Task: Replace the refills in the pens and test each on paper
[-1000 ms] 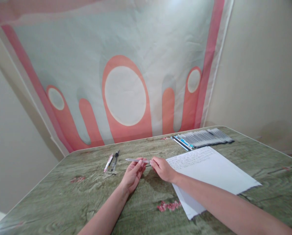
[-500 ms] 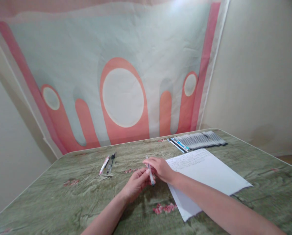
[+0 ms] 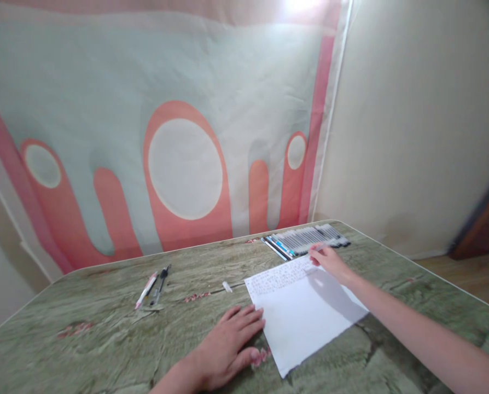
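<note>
My left hand (image 3: 234, 342) lies flat on the table, palm down with fingers spread, its fingertips at the left edge of a white sheet of paper (image 3: 306, 317). Lines of handwriting cover the top of the sheet. Above its upper right part is my right hand (image 3: 326, 261), its fingers pinched on a pale, see-through pen (image 3: 319, 247). That pen is blurred and partly hidden by the fingers. A small whitish piece, perhaps a pen cap (image 3: 227, 287), rests on the table left of the paper.
Beyond the paper, a row of several clear pens (image 3: 310, 236) lies side by side, with blue and black ones at its left end. A pink-and-white pen (image 3: 146, 290) and dark pens (image 3: 160, 284) lie on the wood-patterned table (image 3: 105, 350) at left.
My hands have come apart. The right one has carried the pen over the paper's top; the left has let go and flattened on the table. The small whitish piece now shows. The view has turned right.
</note>
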The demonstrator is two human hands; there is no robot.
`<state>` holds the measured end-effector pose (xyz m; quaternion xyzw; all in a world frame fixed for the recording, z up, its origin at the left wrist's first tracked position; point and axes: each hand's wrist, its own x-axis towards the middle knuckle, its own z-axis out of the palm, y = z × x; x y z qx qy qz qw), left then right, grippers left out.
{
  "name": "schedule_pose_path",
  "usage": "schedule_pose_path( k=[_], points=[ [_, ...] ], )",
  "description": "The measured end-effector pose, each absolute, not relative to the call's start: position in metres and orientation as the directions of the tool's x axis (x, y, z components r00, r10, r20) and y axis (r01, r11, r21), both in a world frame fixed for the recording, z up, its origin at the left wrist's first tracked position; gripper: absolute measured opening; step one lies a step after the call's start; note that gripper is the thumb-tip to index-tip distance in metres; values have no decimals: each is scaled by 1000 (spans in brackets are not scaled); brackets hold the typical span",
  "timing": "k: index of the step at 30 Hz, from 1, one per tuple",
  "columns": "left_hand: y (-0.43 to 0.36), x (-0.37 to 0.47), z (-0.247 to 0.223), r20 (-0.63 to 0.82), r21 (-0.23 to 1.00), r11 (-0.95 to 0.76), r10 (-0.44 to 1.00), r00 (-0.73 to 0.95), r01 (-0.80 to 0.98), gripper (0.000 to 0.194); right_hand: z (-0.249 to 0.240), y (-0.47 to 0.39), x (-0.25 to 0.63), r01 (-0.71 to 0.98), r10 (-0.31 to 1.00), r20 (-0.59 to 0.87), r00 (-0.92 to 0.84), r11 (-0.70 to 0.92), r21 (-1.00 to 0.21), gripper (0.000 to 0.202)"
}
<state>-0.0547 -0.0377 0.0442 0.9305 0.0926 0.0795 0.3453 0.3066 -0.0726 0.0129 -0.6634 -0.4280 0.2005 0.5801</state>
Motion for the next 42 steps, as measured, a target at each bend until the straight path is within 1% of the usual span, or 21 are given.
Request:
schedule_pose_path(
  k=[1,3,6,8,10,13,16,26,31,38,42],
  points=[
    [-37,-55,44,88,637,-762,221,971,115,47,2,-81,316,319,806,197,559,11,-948,17],
    [-37,-54,42,116,603,-792,206,972,96,47,-13,-94,328,336,799,186,571,-21,-942,14],
    [-35,-53,41,144,554,-829,193,971,83,46,-24,-106,334,437,775,226,591,-72,-897,14],
    [-35,-52,41,100,505,-857,180,979,107,47,-28,-108,335,546,757,277,591,-123,-829,17],
    [-34,-51,40,26,444,-885,171,985,142,48,-30,-108,336,633,751,316,580,-171,-755,20],
    [-33,-51,40,-27,377,-911,166,986,164,49,-31,-107,337,683,749,331,574,-215,-698,20],
    [-33,-51,40,-17,345,-925,161,987,157,49,-30,-107,338,707,753,334,568,-237,-666,20],
    [-31,-51,40,10,330,-933,154,988,142,49,-27,-107,337,759,781,335,527,-254,-600,21],
    [-31,-51,40,2,329,-933,154,988,144,49,-23,-108,334,757,781,330,530,-260,-599,22],
    [-32,-51,40,-32,323,-933,160,987,161,49,-22,-108,332,759,780,332,530,-261,-597,18],
    [-32,-51,40,-12,324,-934,154,988,150,49,-21,-109,333,753,784,327,527,-253,-607,20]
  ],
)
